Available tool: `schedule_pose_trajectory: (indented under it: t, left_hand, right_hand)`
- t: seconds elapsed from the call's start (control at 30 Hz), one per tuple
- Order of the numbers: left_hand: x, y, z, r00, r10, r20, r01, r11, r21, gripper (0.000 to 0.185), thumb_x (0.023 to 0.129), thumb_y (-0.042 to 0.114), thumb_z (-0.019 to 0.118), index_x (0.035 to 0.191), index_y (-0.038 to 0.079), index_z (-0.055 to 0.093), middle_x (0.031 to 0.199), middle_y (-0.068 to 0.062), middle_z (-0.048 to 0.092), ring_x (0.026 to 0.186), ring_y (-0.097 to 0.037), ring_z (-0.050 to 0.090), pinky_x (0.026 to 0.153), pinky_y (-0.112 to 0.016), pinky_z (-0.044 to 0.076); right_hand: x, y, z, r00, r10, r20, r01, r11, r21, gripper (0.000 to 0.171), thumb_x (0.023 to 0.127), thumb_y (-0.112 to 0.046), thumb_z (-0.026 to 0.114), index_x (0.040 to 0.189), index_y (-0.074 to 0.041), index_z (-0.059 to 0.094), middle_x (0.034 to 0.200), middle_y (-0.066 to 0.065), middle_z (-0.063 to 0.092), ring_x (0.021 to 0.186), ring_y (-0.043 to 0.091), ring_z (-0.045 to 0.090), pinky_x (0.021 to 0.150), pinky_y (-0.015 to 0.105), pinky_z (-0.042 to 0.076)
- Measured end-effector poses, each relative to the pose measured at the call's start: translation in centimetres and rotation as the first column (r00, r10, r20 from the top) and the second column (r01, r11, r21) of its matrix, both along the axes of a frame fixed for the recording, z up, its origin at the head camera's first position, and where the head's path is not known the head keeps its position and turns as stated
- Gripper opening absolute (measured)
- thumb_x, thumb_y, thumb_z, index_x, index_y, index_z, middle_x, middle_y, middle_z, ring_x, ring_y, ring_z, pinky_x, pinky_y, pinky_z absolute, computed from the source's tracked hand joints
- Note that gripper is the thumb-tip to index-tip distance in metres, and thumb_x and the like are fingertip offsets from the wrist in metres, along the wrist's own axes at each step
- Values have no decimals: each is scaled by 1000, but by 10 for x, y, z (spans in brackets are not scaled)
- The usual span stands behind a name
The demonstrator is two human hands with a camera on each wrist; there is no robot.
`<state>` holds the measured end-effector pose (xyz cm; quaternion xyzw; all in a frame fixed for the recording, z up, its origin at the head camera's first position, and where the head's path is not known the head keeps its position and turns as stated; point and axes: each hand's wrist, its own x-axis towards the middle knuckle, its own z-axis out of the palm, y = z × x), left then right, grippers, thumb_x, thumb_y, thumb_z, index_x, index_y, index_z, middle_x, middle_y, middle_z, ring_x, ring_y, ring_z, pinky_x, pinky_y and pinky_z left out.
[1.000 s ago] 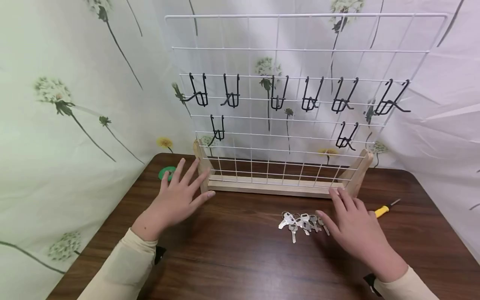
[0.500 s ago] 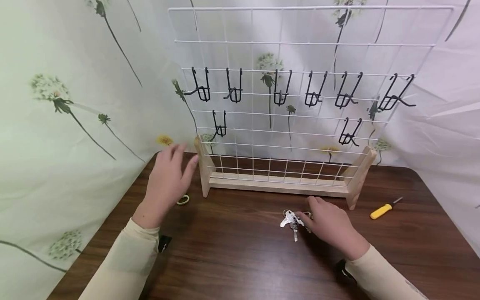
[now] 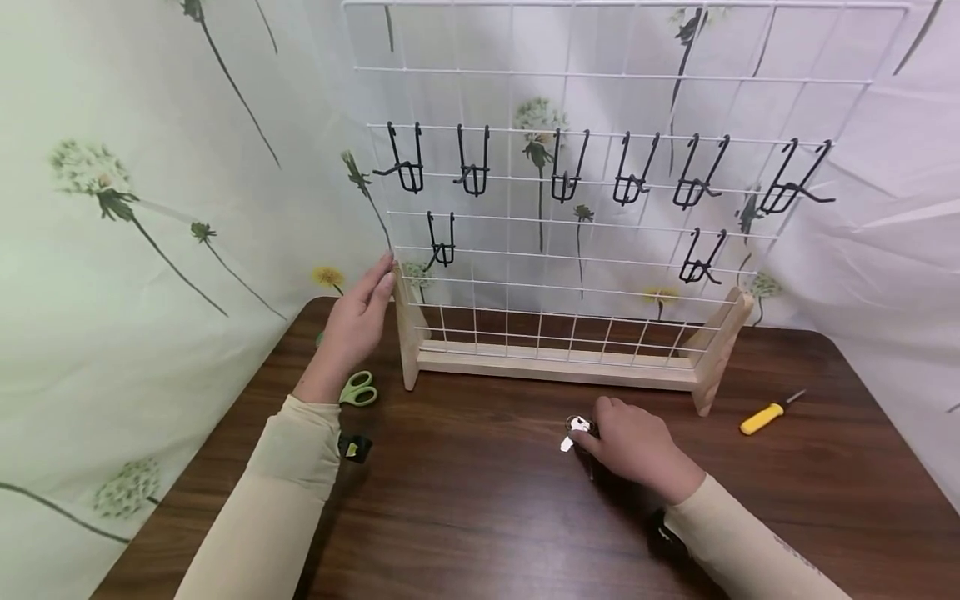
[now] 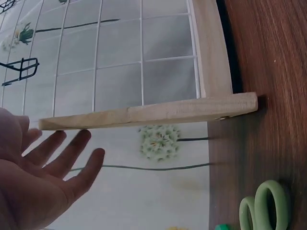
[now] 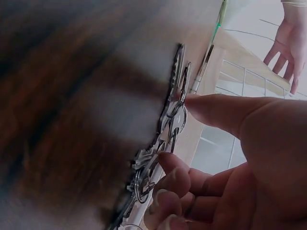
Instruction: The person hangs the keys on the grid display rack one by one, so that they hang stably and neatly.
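Near the table's middle right, my right hand (image 3: 633, 442) is down at a bunch of silver keys (image 3: 577, 427). Its thumb and curled fingers close in on the bunch from two sides, as the right wrist view shows with the keys (image 5: 176, 117) and their rings lying on the wood. Much of the bunch is covered by the hand in the head view. My left hand (image 3: 356, 321) is at the left wooden upright (image 3: 409, 346) of a white wire grid rack (image 3: 538, 321). In the left wrist view, its extended fingers (image 4: 72, 151) lie along the outer side of that upright (image 4: 148, 114).
Black wire hooks (image 3: 564, 171) hang on the grid in two rows. Green-handled scissors (image 3: 360, 390) lie beneath the left forearm, near a small green item (image 3: 320, 338). A yellow-handled screwdriver (image 3: 762, 418) lies on the brown table (image 3: 480, 500) at right. Flowered cloth (image 3: 165, 267) stands behind.
My left hand has moved from above the table's left side to the rack's upright, uncovering the scissors. My right hand has moved left onto the keys, gathering them closer together.
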<state>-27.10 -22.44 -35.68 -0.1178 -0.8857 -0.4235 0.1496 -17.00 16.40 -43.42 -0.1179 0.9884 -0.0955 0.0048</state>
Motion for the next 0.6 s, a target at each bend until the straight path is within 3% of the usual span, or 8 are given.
schedule_pose_trajectory:
  t: [0.27, 0.6]
  left_hand:
    - [-6, 5, -3, 995, 45, -92, -42, 999, 33, 49, 115, 36, 50, 157, 12, 56, 160, -15, 57, 146, -38, 56, 121, -57, 48]
    - [-9, 8, 1, 995, 66, -71, -64, 998, 31, 47, 114, 37, 53, 154, 14, 59, 159, -11, 58, 143, -36, 60, 117, -55, 51]
  right_hand:
    - [-11, 5, 1, 994, 2, 105, 7, 997, -82, 39, 101, -47, 72, 88, -13, 59, 75, -1, 60, 65, 17, 54, 58, 37, 46]
    - [-17, 5, 1, 983, 1, 183, 26, 989, -148, 35, 101, -47, 72, 88, -15, 65, 75, -4, 64, 65, 14, 54, 60, 33, 44]
